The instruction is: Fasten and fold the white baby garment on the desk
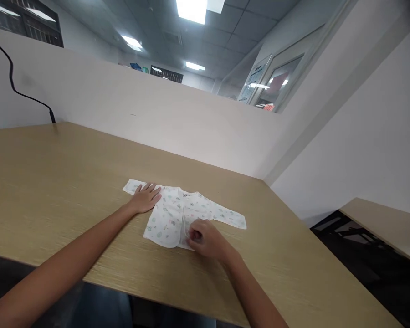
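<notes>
Partly beneath the left hand [146, 199] — shirt [166, 221].

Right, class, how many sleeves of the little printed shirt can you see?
2: one sleeve partly under the left hand, the other sleeve stretched out toward the picture's right.

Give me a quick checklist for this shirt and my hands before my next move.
1. Shirt lying on the desk, neck away from you: ok.
2. Left hand flat across the sleeve on its side, near the shoulder: ok.
3. Other sleeve stretched outward: ok.
4. Right hand gripping cloth: cannot tell; it is curled over the shirt's front, fingertips hidden.
5. Whole front in sight: not ok; the right hand covers part of it.
6. Cable apart from the shirt: ok, it is at the back of the desk.
</notes>
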`<state>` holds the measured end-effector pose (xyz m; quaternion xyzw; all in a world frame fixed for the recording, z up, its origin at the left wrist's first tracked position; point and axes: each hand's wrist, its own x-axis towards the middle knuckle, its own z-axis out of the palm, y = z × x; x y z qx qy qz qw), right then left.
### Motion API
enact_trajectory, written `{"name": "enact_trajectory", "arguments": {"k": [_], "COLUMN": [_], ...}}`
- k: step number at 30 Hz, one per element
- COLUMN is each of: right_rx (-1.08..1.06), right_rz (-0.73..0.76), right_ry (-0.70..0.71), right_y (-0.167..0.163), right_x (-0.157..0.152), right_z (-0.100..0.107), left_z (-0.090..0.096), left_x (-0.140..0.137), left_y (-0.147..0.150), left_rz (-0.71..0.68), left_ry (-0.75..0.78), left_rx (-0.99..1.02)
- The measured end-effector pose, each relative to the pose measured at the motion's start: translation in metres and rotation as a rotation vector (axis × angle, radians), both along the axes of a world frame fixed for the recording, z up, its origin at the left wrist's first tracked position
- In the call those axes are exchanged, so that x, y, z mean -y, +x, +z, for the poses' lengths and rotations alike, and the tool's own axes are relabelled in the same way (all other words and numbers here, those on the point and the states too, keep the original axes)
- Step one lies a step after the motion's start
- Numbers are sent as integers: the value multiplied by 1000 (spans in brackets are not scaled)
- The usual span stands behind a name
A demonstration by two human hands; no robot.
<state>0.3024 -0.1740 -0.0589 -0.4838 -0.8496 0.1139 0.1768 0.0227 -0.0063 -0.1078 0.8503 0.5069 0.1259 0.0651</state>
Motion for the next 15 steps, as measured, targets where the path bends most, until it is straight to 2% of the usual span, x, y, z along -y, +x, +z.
{"name": "enact_trajectory", "arguments": {"k": [4,8,11,13,15], "right_rx": [11,-143,-214,-226,-272], "right_rz": [-5,22,114,157,108], "right_ry": [-1,-11,-117,-180,-120], "right_y": [1,4,6,6,7], "right_x": [1,9,14,13,7], "right_z": [6,25,34,35,30], "left_z": [2,3,3,7,14], "left_x": [1,3,4,6,9], "left_y": [1,3,2,2,4], "left_rz": [10,31,22,19,16], "left_ry": [-19,-17,-17,7,82], "left_rx": [1,5,9,24,74]}}
